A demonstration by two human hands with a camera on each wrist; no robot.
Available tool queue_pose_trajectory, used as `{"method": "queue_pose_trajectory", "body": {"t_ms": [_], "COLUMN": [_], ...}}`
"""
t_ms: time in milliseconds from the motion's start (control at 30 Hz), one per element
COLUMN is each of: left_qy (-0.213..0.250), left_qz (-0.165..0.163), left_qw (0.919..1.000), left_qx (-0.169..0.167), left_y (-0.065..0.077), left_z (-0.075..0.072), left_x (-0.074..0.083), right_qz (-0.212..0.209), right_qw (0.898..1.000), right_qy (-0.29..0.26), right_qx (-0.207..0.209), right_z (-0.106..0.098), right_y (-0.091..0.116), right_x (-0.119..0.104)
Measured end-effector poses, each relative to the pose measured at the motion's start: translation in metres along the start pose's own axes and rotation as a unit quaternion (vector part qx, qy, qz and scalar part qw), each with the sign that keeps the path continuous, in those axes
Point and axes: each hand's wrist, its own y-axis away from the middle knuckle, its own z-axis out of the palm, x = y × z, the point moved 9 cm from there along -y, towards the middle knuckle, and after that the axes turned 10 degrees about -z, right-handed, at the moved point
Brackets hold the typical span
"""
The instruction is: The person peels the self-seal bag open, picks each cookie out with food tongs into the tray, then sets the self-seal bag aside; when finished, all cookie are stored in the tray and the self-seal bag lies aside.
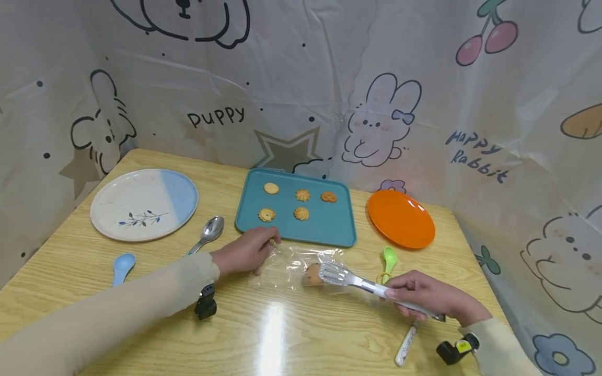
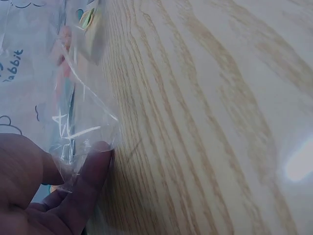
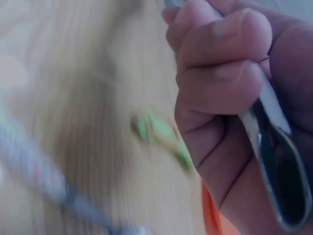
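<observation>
A clear plastic bag (image 1: pixel 282 263) lies in front of the teal tray, and my left hand (image 1: pixel 242 251) pinches its left edge. In the left wrist view, thumb and fingers grip the crinkled film of the bag (image 2: pixel 93 107). My right hand (image 1: pixel 425 293) holds metal tongs (image 1: pixel 364 284) by the handles, pointing left. At the tips of the tongs is a round brown cookie (image 1: pixel 312 274), overlapping the right part of the bag. The right wrist view shows the fingers (image 3: pixel 222 83) curled round the handles of the tongs (image 3: pixel 281 171).
Several cookies lie on the teal tray (image 1: pixel 324 230) behind the bag. An orange plate (image 1: pixel 400 219) is at right, a white and blue plate (image 1: pixel 136 193) at left. Around the hands lie a metal spoon (image 1: pixel 211 230), blue spoon (image 1: pixel 123 266), green spoon (image 1: pixel 389 258) and white patterned handle (image 1: pixel 405 347).
</observation>
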Motion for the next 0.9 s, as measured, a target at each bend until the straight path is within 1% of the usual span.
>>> {"method": "queue_pose_trajectory", "body": {"t_ms": [67,133,200,267,333,400,467,533,633,767,900], "left_qy": [-0.004,-0.007,-0.010,-0.013,-0.020,-0.025,-0.037,-0.045,-0.064,-0.077,-0.077], "left_qz": [0.008,0.010,0.010,0.012,0.017,0.024,0.029,0.031,0.038,0.048,0.041], "left_qw": [1.0000,0.9999,0.9998,0.9997,0.9995,0.9992,0.9986,0.9981,0.9963,0.9945,0.9949], "left_qx": [0.005,0.008,0.012,0.015,0.019,0.021,0.025,0.030,0.043,0.052,0.050], "left_y": [0.001,0.001,0.002,0.002,0.002,0.002,0.002,0.001,0.000,0.000,-0.001], "left_z": [-0.001,-0.003,-0.004,-0.005,-0.004,-0.004,-0.002,-0.002,-0.004,-0.005,-0.006], "left_x": [0.001,0.001,0.001,0.001,0.002,0.003,0.004,0.005,0.007,0.010,0.008], "right_qz": [0.011,0.029,0.045,0.058,0.070,0.068,0.072,0.075,0.083,0.088,0.102], "right_qw": [1.000,0.999,0.996,0.991,0.984,0.981,0.978,0.977,0.975,0.974,0.970], "right_qy": [-0.010,-0.002,0.019,0.046,0.069,0.086,0.094,0.104,0.113,0.118,0.122], "right_qx": [0.015,0.042,0.076,0.114,0.146,0.163,0.173,0.173,0.171,0.172,0.184], "right_z": [-0.011,-0.026,-0.042,-0.057,-0.068,-0.073,-0.074,-0.074,-0.075,-0.079,-0.083], "right_y": [0.020,0.035,0.044,0.045,0.038,0.025,0.009,-0.008,-0.023,-0.029,-0.027], "right_x": [0.003,0.007,0.010,0.011,0.013,0.012,0.013,0.013,0.011,0.012,0.017]}}
